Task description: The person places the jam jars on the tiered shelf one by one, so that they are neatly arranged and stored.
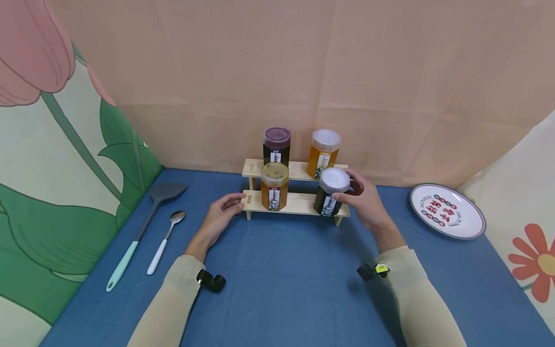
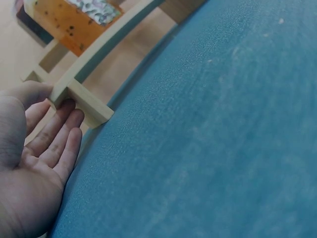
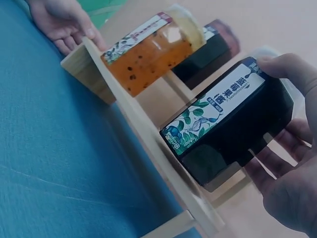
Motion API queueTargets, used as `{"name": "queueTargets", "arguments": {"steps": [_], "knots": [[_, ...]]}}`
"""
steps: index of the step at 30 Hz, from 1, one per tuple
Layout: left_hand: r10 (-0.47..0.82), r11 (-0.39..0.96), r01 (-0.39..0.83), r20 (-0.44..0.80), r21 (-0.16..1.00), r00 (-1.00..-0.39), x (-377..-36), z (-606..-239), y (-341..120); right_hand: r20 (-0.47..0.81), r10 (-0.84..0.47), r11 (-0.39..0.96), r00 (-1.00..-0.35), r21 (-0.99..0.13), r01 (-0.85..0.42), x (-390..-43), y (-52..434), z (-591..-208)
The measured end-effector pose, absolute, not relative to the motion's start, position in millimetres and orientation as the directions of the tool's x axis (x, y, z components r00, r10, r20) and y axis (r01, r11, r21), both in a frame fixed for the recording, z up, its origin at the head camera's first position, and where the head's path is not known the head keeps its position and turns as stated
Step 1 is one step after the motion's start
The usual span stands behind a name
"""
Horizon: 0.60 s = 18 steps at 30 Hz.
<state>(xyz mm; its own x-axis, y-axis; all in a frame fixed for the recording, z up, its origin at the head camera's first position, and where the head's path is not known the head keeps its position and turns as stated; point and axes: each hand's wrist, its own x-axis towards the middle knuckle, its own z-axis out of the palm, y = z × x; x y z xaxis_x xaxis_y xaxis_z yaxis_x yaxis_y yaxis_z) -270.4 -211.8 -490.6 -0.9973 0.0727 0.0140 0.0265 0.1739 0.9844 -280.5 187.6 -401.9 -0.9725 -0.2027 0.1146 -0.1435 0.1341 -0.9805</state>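
Observation:
A two-step wooden rack [image 1: 297, 203] stands on the blue cloth. My right hand [image 1: 365, 201] grips a dark jam jar [image 3: 233, 124] with a white lid, thumb on one side and fingers round the other, at the right end of the lower step. My left hand [image 1: 222, 217] pinches the left end of that step between thumb and fingers, beside its leg [image 2: 91, 104]. An orange jam jar [image 1: 274, 188] with dark seeds sits on the lower step's left part. On the upper step stand a purple-lidded dark jar [image 1: 276, 144] and a white-lidded amber jar [image 1: 323, 153].
To the left lie a spatula [image 1: 143, 226] with a mint handle and a spoon [image 1: 166, 241] with a white handle. A white plate [image 1: 468, 219] with red print lies at the right. A beige cloth backdrop [image 1: 225, 86] rises behind the rack.

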Motion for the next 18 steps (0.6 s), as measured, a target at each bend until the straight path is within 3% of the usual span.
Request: {"name": "queueTargets", "arguments": {"steps": [18], "knots": [[0.079, 0.168, 0.035, 0.022, 0.985, -0.997, -272.0, -492.2, -211.5, 0.066, -0.173, 0.121, -0.983, -0.989, -0.087, -284.9, 181.7, -410.6]]}}
